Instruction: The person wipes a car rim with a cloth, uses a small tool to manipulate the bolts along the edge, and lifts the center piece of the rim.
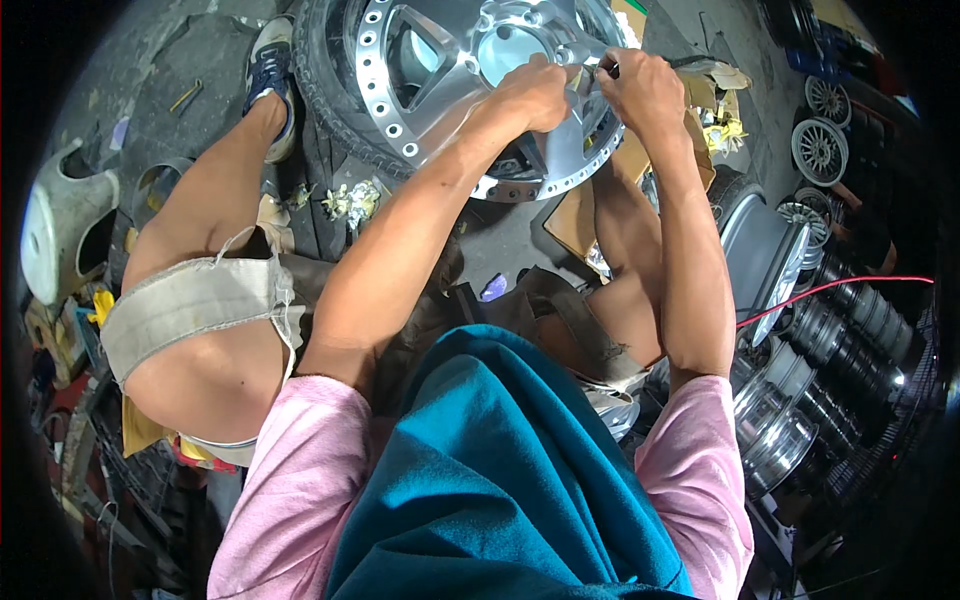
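A silver alloy wheel rim, its outer lip ringed with bolt holes, lies face up in front of me on a black tire. My left hand is closed over a spoke near the hub. Its fingers curl away from view, and what they hold, if anything, is hidden. Close beside it, my right hand is bent over the rim's right side. The thumb and fingers pinch together on something small that I cannot make out.
Several wheel rims line the right side, with stacked rims lower down. A red cable crosses there. Cardboard and crumpled scraps lie around the wheel. A white plastic stool is at the left.
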Tool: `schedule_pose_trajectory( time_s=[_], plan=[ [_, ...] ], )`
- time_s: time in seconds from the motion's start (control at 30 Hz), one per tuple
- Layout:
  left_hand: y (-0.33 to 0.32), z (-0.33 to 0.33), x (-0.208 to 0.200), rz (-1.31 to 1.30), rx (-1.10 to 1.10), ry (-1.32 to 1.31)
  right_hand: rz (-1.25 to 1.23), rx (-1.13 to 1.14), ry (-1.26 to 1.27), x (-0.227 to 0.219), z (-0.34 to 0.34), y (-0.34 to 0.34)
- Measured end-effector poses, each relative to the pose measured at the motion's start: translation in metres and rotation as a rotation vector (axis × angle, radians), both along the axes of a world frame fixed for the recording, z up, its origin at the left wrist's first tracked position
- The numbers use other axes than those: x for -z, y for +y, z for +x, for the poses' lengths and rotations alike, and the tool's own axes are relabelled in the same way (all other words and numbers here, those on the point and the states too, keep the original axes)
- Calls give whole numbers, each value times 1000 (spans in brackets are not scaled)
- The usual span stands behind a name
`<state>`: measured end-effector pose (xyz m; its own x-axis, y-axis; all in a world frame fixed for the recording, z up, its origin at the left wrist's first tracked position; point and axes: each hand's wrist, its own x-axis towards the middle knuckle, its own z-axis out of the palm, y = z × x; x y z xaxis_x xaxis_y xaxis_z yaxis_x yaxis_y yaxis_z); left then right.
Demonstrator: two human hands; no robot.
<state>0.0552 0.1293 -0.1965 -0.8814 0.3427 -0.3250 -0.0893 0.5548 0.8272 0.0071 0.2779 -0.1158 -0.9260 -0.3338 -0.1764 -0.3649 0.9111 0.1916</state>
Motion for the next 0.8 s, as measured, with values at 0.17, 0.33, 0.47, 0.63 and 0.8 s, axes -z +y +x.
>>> schedule_pose_trajectory(
  time_s=[0.17, 0.33, 0.47, 0.63, 0.8],
  plan=[
    [4, -1, 9, -39, 50, -16, -85, 68, -64, 8, -6, 3],
    [1, -8, 25, 0, 14, 141, -276, 202, -162, 12, -9, 11],
    [-10, -13, 32, 133, -94, 106, -399, 219, -168, -3, -3, 12],
    [-5, -23, 37, 90, -230, 264, -423, 271, -57, -24, 13, 32],
    [9, -27, 27, 133, -251, 327, -486, 296, -46, -22, 27, 74]
  ],
)
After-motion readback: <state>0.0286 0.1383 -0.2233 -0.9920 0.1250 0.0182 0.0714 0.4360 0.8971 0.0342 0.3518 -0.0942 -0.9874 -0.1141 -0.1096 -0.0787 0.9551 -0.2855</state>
